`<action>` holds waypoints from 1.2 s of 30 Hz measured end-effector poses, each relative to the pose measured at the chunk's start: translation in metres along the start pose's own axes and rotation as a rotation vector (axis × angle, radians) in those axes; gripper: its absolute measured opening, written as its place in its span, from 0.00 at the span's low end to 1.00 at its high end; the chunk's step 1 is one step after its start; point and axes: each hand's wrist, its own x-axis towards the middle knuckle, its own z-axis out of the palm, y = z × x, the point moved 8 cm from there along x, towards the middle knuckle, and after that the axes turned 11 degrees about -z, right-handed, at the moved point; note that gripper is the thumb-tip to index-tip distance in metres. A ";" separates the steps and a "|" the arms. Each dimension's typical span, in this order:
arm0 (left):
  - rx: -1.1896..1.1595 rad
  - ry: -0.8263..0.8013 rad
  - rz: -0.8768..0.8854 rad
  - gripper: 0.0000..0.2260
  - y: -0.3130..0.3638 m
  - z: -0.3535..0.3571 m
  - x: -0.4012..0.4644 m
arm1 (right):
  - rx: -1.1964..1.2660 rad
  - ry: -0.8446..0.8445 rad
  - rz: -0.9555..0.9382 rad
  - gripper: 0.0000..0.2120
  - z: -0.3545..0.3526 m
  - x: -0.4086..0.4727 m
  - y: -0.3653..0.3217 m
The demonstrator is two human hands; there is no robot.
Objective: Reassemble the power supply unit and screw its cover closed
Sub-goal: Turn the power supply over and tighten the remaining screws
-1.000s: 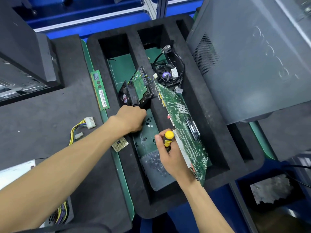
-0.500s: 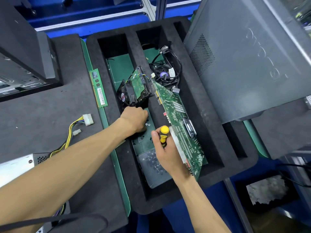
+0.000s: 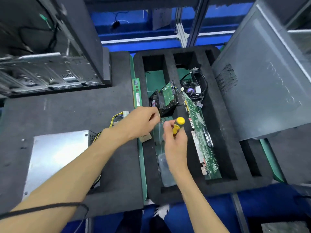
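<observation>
A yellow-and-black-handled screwdriver (image 3: pixel 178 125) is held in the curled grip of the right hand (image 3: pixel 175 145) above the black foam tray (image 3: pixel 223 148). The left hand (image 3: pixel 141 122) is raised beside it with fingertips pinched together; whether anything is held there cannot be told through the blur. The silver metal power supply unit (image 3: pixel 55 153) is seen lying on the dark bench (image 3: pixel 67 111) under the left forearm.

Probably a computer repair workshop: foam tray (image 3: pixel 223 148), computer cases (image 3: pixel 262 91), circuit boards (image 3: pixel 200 132)
</observation>
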 end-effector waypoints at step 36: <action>-1.191 0.297 -0.003 0.07 -0.097 -0.082 -0.219 | 1.256 0.157 0.210 0.16 0.105 -0.096 -0.145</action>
